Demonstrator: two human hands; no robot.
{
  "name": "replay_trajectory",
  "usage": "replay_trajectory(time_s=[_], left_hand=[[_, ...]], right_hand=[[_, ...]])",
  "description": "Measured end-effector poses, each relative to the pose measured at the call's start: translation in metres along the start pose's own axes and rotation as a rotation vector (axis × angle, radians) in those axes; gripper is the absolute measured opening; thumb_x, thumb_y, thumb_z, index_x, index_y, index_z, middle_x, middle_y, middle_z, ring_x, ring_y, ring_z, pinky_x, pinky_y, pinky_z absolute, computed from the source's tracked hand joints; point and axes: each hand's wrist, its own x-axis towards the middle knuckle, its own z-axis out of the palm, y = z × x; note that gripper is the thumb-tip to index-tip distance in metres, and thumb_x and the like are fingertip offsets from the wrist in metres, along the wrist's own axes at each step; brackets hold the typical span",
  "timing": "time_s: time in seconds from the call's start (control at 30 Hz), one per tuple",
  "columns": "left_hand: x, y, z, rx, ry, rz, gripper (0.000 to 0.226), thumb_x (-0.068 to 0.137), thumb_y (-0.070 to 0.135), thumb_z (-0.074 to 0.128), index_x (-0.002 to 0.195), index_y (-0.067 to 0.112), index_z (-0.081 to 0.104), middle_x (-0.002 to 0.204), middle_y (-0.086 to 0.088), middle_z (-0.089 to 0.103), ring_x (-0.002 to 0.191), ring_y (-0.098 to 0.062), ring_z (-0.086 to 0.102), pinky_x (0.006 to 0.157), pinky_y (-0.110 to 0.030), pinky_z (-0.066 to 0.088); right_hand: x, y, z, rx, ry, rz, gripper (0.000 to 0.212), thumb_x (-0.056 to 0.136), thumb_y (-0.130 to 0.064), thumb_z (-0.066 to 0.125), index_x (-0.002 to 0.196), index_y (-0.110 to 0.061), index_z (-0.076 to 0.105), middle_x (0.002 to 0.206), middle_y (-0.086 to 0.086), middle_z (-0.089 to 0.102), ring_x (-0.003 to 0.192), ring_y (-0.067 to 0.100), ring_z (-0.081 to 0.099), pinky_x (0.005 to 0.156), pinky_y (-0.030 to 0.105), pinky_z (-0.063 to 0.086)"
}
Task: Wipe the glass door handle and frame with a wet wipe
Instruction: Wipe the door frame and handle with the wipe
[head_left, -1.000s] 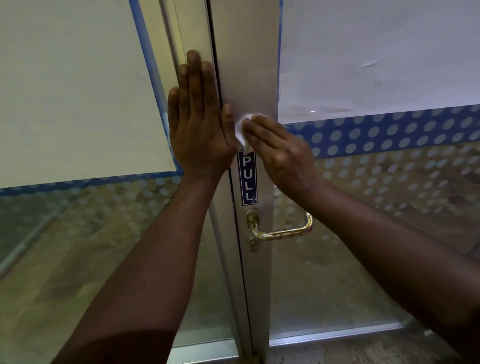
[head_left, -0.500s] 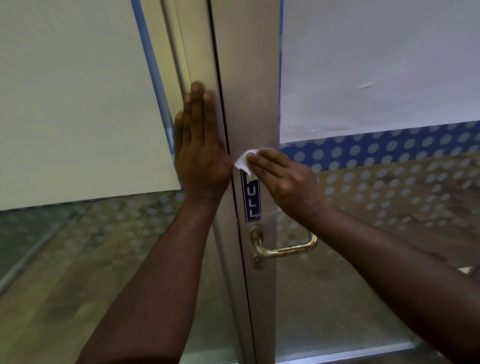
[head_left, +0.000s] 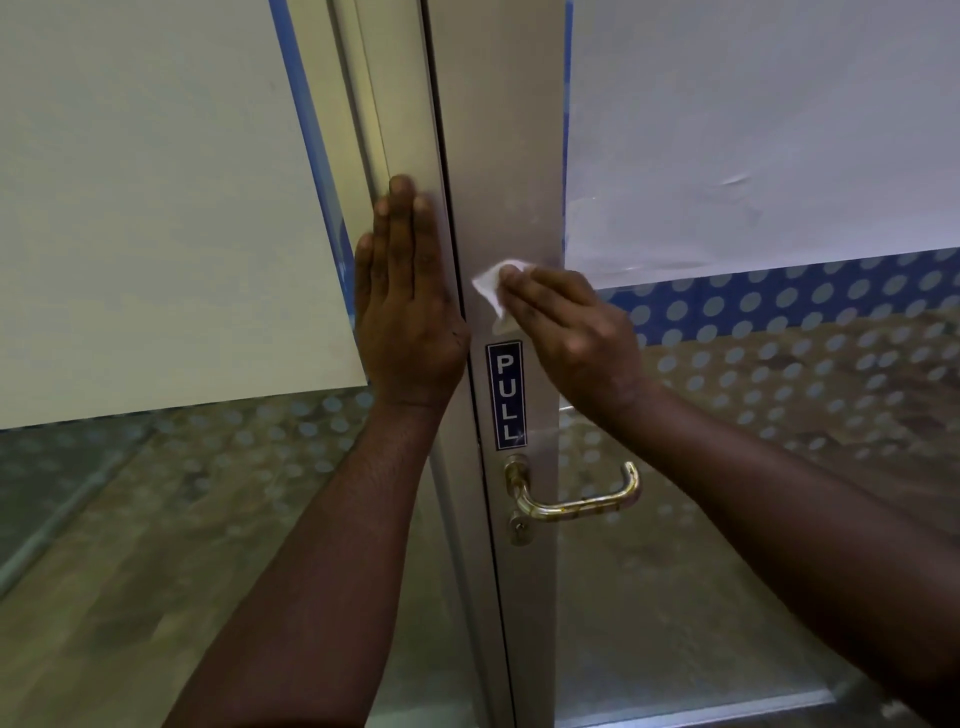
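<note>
The silver metal door frame (head_left: 504, 130) runs upright through the middle. A white wet wipe (head_left: 487, 283) lies flat against it just above the blue PULL sticker (head_left: 506, 395). My right hand (head_left: 576, 332) presses the wipe onto the frame with straight fingers. My left hand (head_left: 410, 312) rests flat on the neighbouring frame strip, fingers pointing up, holding nothing. The brass lever handle (head_left: 582, 506) sits below the sticker, untouched by either hand.
Right of the frame is a glass pane (head_left: 727, 571) with a blue dotted band (head_left: 779, 301) and white paper (head_left: 753, 130) behind it. A white sheet (head_left: 156, 208) with a blue edge covers the left pane. Wooden floor shows through the glass.
My right hand slid the wipe down over the top of the PULL sticker, then back up above it. My left hand stayed flat on the frame.
</note>
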Motion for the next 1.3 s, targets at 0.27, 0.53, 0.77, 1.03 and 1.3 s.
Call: replay_trajectory(time_s=[0.27, 0.53, 0.77, 1.03, 1.3], left_hand=[[0.003, 0.001, -0.005, -0.019, 0.020, 0.006, 0.057, 0.094, -0.002, 0.042, 0.148, -0.002, 0.027, 0.154, -0.023, 0.031, 0.146, -0.034, 0.024, 0.124, -0.038, 0.011], [0.002, 0.002, -0.005, -0.022, 0.029, 0.003, 0.063, 0.091, -0.005, 0.044, 0.150, 0.000, 0.021, 0.154, -0.023, 0.031, 0.148, -0.022, 0.013, 0.124, -0.037, 0.010], [0.001, 0.006, -0.007, 0.006, 0.016, -0.004, 0.057, 0.092, -0.004, 0.046, 0.147, -0.003, 0.031, 0.153, -0.023, 0.034, 0.144, -0.035, 0.028, 0.123, -0.038, 0.013], [0.002, 0.003, -0.008, 0.008, 0.017, -0.008, 0.056, 0.093, -0.002, 0.046, 0.147, -0.001, 0.031, 0.154, -0.022, 0.034, 0.145, -0.033, 0.027, 0.123, -0.037, 0.013], [0.003, 0.001, -0.005, 0.009, 0.043, 0.000, 0.057, 0.091, -0.004, 0.047, 0.146, -0.001, 0.032, 0.152, -0.023, 0.036, 0.147, -0.030, 0.024, 0.123, -0.038, 0.013]], right_hand=[[-0.068, -0.013, 0.004, 0.190, -0.544, -0.348, 0.046, 0.088, -0.002, 0.054, 0.134, 0.000, 0.047, 0.134, 0.016, 0.057, 0.121, 0.033, 0.056, 0.076, 0.045, 0.059], [-0.055, 0.002, 0.003, 0.120, -0.354, -0.293, 0.053, 0.084, 0.000, 0.058, 0.136, 0.000, 0.043, 0.128, 0.017, 0.061, 0.110, 0.032, 0.062, 0.068, 0.038, 0.061], [-0.052, 0.006, -0.002, 0.113, -0.406, -0.229, 0.044, 0.088, -0.006, 0.051, 0.131, 0.001, 0.052, 0.124, 0.016, 0.064, 0.105, 0.031, 0.063, 0.060, 0.037, 0.059], [-0.076, -0.012, 0.011, 0.147, -0.757, -0.362, 0.048, 0.095, -0.016, 0.059, 0.141, -0.010, 0.045, 0.143, 0.004, 0.050, 0.135, 0.023, 0.038, 0.098, 0.042, 0.049], [-0.072, -0.004, 0.004, 0.116, -0.736, -0.414, 0.046, 0.093, -0.015, 0.061, 0.136, -0.005, 0.050, 0.139, 0.008, 0.054, 0.124, 0.027, 0.048, 0.084, 0.042, 0.056]])
